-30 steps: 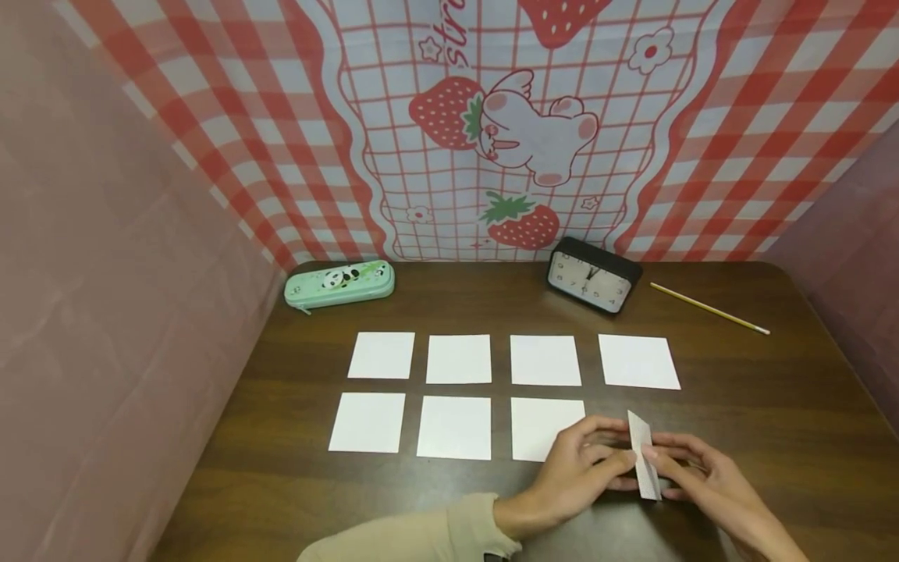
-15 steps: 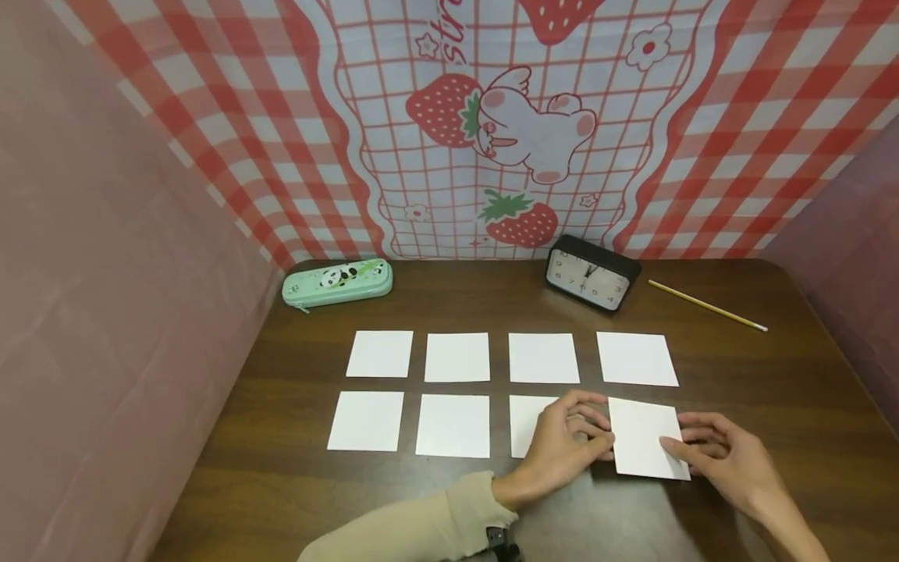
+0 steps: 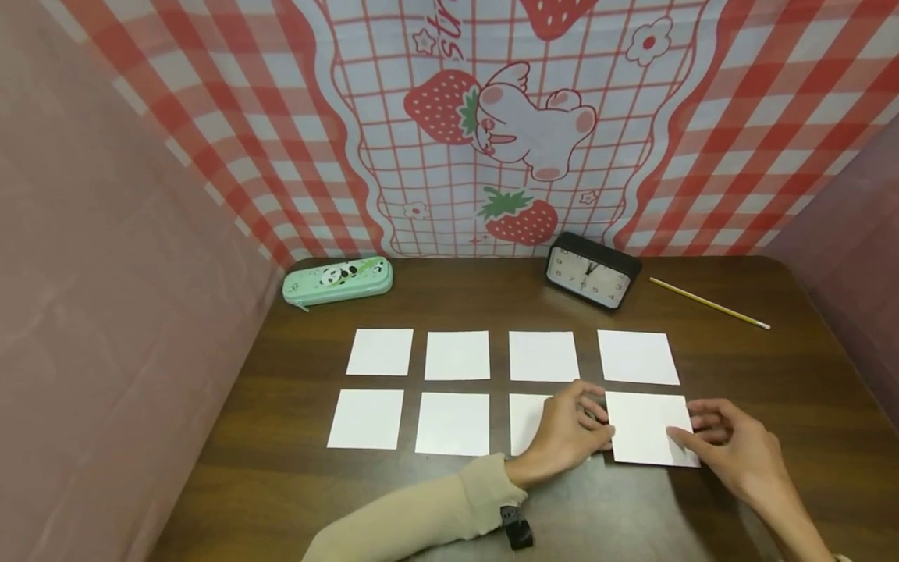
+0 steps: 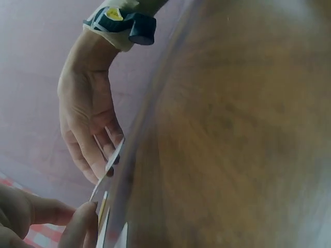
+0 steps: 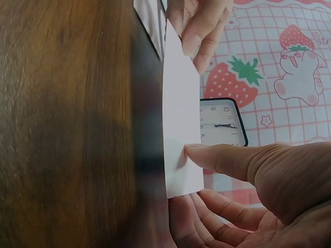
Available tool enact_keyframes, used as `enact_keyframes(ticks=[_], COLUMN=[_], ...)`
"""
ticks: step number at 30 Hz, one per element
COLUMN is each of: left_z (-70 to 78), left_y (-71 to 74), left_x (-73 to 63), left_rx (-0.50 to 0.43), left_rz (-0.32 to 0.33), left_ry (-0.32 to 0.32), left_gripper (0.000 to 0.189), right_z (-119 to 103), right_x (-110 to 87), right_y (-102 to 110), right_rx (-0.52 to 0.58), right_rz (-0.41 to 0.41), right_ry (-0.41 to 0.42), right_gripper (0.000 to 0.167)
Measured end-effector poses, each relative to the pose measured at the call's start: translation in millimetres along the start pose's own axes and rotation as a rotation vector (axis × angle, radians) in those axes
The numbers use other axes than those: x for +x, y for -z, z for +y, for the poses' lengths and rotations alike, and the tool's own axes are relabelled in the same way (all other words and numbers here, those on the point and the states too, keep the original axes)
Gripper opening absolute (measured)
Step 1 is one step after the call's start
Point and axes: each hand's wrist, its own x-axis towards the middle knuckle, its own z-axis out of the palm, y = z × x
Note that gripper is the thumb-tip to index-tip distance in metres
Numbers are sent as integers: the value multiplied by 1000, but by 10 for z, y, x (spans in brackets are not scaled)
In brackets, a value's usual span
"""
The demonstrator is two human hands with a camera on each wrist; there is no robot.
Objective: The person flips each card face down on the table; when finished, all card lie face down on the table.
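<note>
A square white card (image 3: pixel 652 429) is held slightly above the table, blank face up, at the right end of the near row. My right hand (image 3: pixel 743 453) grips its right side, thumb on top and fingers below, as the right wrist view shows. At the card's left edge, my left hand (image 3: pixel 567 425) holds it with thumb and fingertips. That hand's fingers also show at the far end of the card (image 5: pixel 181 113) in the right wrist view. Beneath the left hand lies another white card (image 3: pixel 525 414), partly hidden.
Several blank white cards (image 3: pixel 456 355) lie in two rows on the brown table (image 3: pixel 281 484). A mint pencil case (image 3: pixel 337 282) stands at the back left. Towards the back right are a black clock (image 3: pixel 590 273) and a yellow pencil (image 3: pixel 709 303). A checked cloth (image 3: pixel 449 195) hangs behind.
The card stood on edge between both hands, then was turned blank face up. It has since levelled out and shifted slightly away from me and right. Both hands have moved with it.
</note>
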Motion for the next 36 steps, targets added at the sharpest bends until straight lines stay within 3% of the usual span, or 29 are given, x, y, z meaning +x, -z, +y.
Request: enact_keyframes(ticks=[4,10,17,19,26,30,33,36], left_z=[-27,-43,28,40,62,63,62,56], left_y=[5,24,28,32,36,39,51,89], left_x=[36,43,68,75,97,100,78,28], left_rx=[12,108,348,378,408,431,401,341], left_rz=[-3,-28,-31,-36,-52,-51,-51,-81], left_ry=[25,42,1,-2,-32,-57,-21,11], left_gripper=[46,51,49,40,9,17,13,35], right_z=[-1,19,62,65,57,49,38,18], right_x=[29,52,115,124,151,165,173,167], right_y=[-7,-14,7,10,24,29,43,55], right_rx=[-34,-46,-59,-61,-62,-68,-81,-96], right_rz=[6,-9,-61,-68,-87,-89,-97,-95], right_ry=[5,9,-13,-24,-45,-48,-44,-27], right_gripper=[48,48,49,50,50,49,49,49])
